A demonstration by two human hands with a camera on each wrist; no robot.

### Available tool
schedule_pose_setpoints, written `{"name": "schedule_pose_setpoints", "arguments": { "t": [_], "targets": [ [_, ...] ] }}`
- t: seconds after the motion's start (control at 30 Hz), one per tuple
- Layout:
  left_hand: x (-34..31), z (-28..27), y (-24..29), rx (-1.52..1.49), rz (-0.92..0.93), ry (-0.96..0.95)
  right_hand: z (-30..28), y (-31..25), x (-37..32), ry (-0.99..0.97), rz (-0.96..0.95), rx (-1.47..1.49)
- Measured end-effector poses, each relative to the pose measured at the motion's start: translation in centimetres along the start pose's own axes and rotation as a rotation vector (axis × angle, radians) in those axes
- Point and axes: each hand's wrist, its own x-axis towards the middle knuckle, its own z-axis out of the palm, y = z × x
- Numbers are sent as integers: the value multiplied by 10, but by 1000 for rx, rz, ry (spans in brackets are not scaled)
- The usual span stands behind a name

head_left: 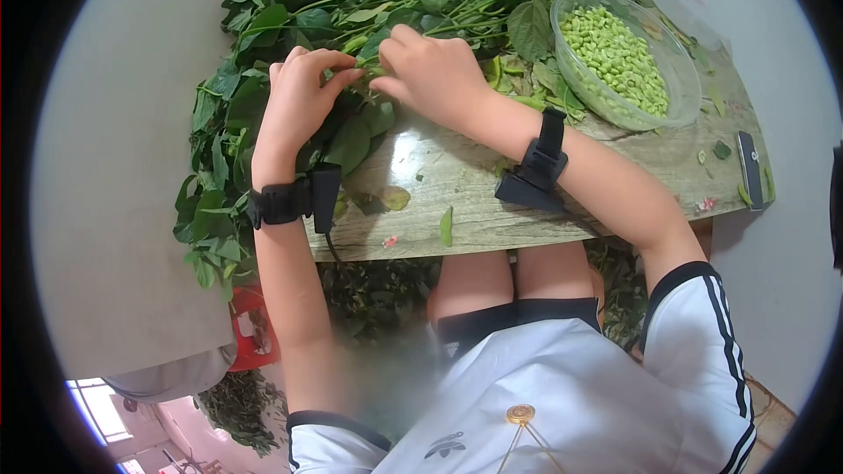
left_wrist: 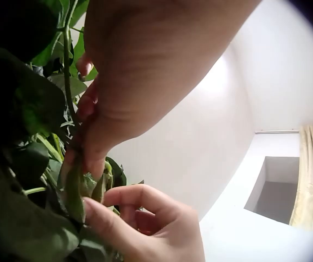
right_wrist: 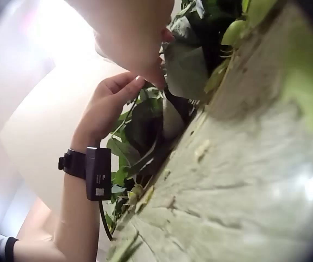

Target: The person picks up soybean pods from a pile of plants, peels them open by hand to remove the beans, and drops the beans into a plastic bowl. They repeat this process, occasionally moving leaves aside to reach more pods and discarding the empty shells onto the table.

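Both hands meet over a heap of leafy soybean plants [head_left: 263,31] on the table. My left hand [head_left: 303,92] has thumb and index finger closed on a green stem that runs into its fingers in the left wrist view. Green pods [left_wrist: 75,191] hang just below that thumb. From the other side my right hand [head_left: 435,70] pinches a pod, its thumb and index fingertip at the pod's lower end in the left wrist view. In the right wrist view the fingertips of both hands come close together, partly hidden by the right hand.
A clear plastic bowl [head_left: 685,92] of shelled green beans [head_left: 615,57] stands at the right. Loose pods and leaf scraps lie on the wood-grain table [head_left: 474,175], one pod [head_left: 447,226] near its front edge. A phone-like object [head_left: 750,167] lies at the right edge. Black straps with cameras sit on both wrists.
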Motion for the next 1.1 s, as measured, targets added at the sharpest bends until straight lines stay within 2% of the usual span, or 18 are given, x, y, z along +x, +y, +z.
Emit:
{"name": "schedule_pose_setpoints", "arguments": {
  "t": [0.03,0.17,0.23,0.37,0.43,0.47,0.53,0.63,0.7,0.77,0.8,0.83,0.9,0.93,0.97,1.03,1.07,1.1],
  "targets": [
    [0,-1,0,-8,-8,-10,0,-1,2,-51,69,56],
    [1,1,-1,57,24,-26,-4,-3,5,-149,96,120],
    [2,2,-1,88,93,-15,-13,-4,7,-288,179,195],
    [6,6,10,143,153,5,-15,-7,3,-299,178,182],
    [11,7,15,162,176,25,-18,-5,0,-337,236,177],
    [14,10,14,157,184,46,-20,-3,-3,-334,233,181],
    [22,12,19,188,242,64,-27,2,-14,-170,136,173],
    [38,20,26,234,311,77,-38,12,-23,-111,137,116],
    [53,28,17,495,354,101,-52,10,-31,-99,142,190],
    [59,23,-22,471,278,172,-74,-5,-51,-241,136,349],
    [58,18,-20,462,214,119,-76,-2,-63,-126,98,392],
    [54,8,-12,460,160,61,-82,6,-65,-120,106,385],
    [42,1,9,491,182,81,-93,21,-71,-322,574,845],
    [35,-2,22,526,193,112,-94,27,-73,-302,661,916],
    [26,-4,42,492,190,182,-96,33,-74,-294,663,920],
    [13,-7,90,222,242,281,-99,41,-77,-298,599,878],
    [5,1,108,4,129,280,-99,44,-78,-210,460,800],
    [-2,5,128,-185,-65,200,-103,45,-78,-210,467,792]
  ]
}}
